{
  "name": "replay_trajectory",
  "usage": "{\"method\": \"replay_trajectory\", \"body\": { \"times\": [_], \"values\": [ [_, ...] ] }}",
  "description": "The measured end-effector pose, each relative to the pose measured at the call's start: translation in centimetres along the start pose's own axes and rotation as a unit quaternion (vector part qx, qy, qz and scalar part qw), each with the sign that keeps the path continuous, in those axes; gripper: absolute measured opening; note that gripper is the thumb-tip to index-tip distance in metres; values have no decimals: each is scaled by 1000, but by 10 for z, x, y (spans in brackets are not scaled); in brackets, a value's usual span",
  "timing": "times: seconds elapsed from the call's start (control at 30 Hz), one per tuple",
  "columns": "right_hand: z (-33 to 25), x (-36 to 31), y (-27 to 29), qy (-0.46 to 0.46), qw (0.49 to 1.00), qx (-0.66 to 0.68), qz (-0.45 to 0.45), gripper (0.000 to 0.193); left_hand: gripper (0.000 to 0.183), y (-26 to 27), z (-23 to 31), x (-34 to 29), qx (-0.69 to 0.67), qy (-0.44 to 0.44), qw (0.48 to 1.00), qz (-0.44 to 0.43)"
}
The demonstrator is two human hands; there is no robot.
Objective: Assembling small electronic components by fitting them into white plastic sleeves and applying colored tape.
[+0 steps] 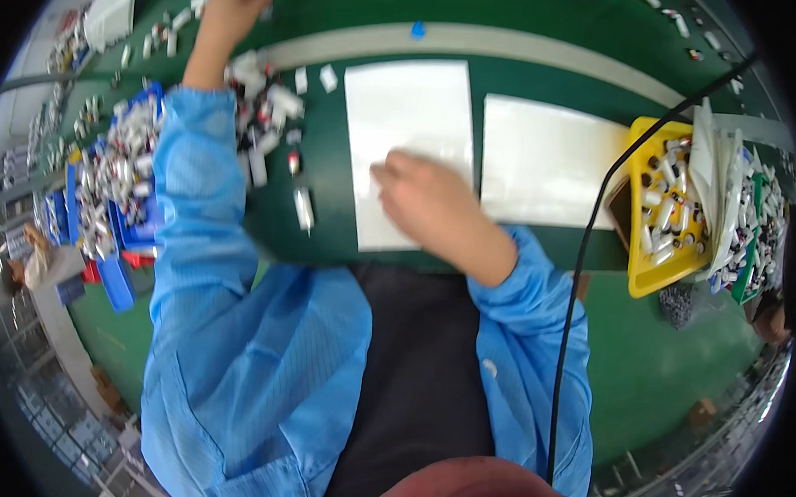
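My left hand [235, 12] is stretched far forward at the upper left, over the green work surface. Motion smears its fingers; a small pale thing shows beside the fingertips, and I cannot tell whether it is held. My right hand [431, 201] is above a white sheet [409, 98] in the middle, fingers curled together. What they hold, if anything, is hidden. Beside my left forearm lies a heap of small white, black and red parts [262, 109]. Nearer me, a single white cylindrical part [303, 209] lies apart, below a small red-and-white part [293, 162].
A second white sheet [548, 162] lies to the right, beside a yellow tray [636, 259] of small cylindrical parts. Blue bins [141, 233] of similar parts stand at left. A black cable [584, 257] hangs across the right side. A small blue piece [417, 31] lies on the pale strip ahead.
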State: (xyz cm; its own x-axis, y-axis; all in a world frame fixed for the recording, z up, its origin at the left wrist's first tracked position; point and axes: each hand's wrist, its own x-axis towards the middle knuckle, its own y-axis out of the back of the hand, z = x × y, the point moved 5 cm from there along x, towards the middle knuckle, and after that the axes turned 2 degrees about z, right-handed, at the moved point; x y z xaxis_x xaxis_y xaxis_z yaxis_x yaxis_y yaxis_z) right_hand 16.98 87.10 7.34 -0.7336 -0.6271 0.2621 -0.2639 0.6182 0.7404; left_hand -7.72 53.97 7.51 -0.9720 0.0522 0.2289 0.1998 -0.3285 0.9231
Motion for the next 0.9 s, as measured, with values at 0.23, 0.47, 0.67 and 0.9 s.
{"method": "replay_trajectory", "body": {
  "times": [0.23,0.47,0.67,0.9],
  "values": [
    [-5,-2,3,17,999,-26,15,12,51,13,75,7,45,-52,996,52],
    [-9,1,8,46,998,-34,6,19,50,-104,216,101,-116,-251,961,8],
    [5,-1,4,5,999,14,34,17,53,-171,290,116,-58,-118,990,-44],
    [-8,2,0,47,999,-22,-9,24,37,-167,241,119,-94,-97,991,-15]
  ]
}}
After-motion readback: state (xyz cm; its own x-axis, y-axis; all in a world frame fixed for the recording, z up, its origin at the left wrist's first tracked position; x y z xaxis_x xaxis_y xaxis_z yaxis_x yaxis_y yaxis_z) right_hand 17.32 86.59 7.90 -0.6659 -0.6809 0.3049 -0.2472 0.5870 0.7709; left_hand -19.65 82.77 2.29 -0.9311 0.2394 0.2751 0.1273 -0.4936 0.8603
